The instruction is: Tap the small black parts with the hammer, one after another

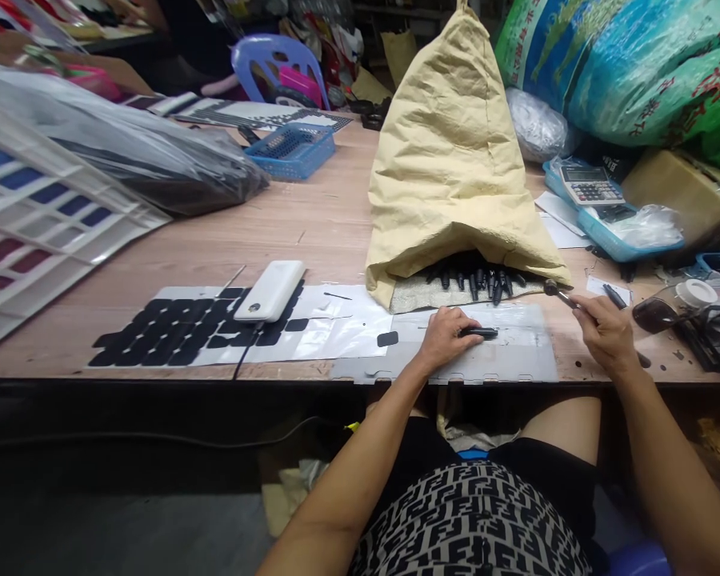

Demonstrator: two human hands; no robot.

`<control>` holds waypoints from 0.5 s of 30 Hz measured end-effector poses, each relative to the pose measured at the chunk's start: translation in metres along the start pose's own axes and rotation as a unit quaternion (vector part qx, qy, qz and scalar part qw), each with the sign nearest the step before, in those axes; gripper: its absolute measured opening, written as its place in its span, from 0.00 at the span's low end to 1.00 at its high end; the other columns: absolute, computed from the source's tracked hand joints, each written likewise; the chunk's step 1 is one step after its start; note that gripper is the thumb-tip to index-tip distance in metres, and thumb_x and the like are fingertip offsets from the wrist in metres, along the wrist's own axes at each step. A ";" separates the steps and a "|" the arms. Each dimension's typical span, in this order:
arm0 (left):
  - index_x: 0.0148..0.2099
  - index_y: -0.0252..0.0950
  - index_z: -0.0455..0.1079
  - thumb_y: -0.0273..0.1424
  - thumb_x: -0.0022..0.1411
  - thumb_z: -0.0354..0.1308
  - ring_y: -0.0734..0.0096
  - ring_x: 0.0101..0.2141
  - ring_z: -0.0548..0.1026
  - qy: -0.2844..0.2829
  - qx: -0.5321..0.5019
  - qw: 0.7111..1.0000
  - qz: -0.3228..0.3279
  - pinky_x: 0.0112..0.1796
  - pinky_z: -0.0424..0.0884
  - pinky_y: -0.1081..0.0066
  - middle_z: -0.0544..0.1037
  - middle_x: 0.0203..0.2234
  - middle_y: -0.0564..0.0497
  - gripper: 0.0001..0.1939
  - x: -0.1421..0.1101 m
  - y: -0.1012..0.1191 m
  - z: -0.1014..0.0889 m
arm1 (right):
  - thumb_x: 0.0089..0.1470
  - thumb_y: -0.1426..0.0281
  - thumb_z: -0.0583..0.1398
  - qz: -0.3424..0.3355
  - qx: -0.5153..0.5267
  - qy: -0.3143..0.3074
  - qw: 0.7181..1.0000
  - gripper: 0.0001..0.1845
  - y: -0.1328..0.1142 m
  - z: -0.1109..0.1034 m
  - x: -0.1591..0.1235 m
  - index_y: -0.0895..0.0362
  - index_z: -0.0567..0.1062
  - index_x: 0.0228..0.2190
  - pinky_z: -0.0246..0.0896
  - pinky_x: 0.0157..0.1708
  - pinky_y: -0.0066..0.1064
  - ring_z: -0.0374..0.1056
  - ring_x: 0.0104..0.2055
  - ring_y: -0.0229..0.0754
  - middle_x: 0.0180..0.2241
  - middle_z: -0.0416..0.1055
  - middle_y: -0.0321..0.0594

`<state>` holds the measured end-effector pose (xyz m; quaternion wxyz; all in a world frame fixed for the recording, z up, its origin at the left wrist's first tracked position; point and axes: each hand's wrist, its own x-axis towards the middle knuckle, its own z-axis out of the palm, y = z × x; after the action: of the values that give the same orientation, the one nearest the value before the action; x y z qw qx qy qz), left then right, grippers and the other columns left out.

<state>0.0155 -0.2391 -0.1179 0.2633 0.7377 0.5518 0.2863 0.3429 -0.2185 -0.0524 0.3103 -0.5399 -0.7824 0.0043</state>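
Note:
My left hand [448, 340] rests on a grey translucent sheet [522, 352], its fingers closed on a short black cylindrical piece [481, 331] that lies nearly level and points right. Off to the right, my right hand [605, 330] is closed round a thin-shafted tool with a dark rounded head [552, 286]; its exact kind is unclear. Beyond both hands stands a cream cloth sack [450, 160] with an open mouth. Several black tapered pieces [497, 284] spill from that mouth, their rear parts hidden in shadow inside.
Left of the hands, a white power bank [271, 291] with a cable lies over black rounded stickers [174, 332]. A dark-filled jar [660, 308] and a calculator [591, 186] are at right. A blue basket [294, 152] and white plastic crate [102, 232] stand left.

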 end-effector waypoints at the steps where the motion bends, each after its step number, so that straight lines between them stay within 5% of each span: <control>1: 0.46 0.45 0.82 0.39 0.61 0.68 0.58 0.46 0.68 0.001 0.000 1.000 0.001 0.50 0.63 0.58 0.77 0.37 0.50 0.11 0.000 0.001 0.000 | 0.64 0.65 0.55 -0.015 0.050 -0.016 0.998 0.18 -0.014 -0.001 0.000 0.50 0.79 0.51 0.68 0.46 0.39 0.72 0.43 0.46 0.40 0.77 0.43; 7: 0.48 0.46 0.81 0.38 0.63 0.66 0.58 0.45 0.68 0.007 0.008 1.000 0.002 0.50 0.63 0.58 0.77 0.36 0.50 0.12 0.000 0.001 0.001 | 0.66 0.66 0.55 -0.053 0.133 -0.105 0.984 0.18 -0.075 0.014 -0.014 0.48 0.78 0.52 0.70 0.42 0.34 0.74 0.40 0.42 0.39 0.77 0.41; 15: 0.46 0.47 0.81 0.37 0.63 0.66 0.59 0.45 0.68 0.017 0.011 1.000 -0.002 0.49 0.64 0.59 0.75 0.40 0.50 0.09 0.003 0.002 0.002 | 0.67 0.70 0.54 -0.102 0.094 -0.090 0.986 0.19 -0.089 0.030 -0.022 0.46 0.78 0.53 0.70 0.42 0.30 0.73 0.41 0.41 0.38 0.75 0.39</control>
<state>0.0188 -0.2373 -0.1172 0.2461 0.7347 0.5605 0.2923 0.2583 -0.2645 -0.0568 0.2868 -0.4233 -0.8542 0.0944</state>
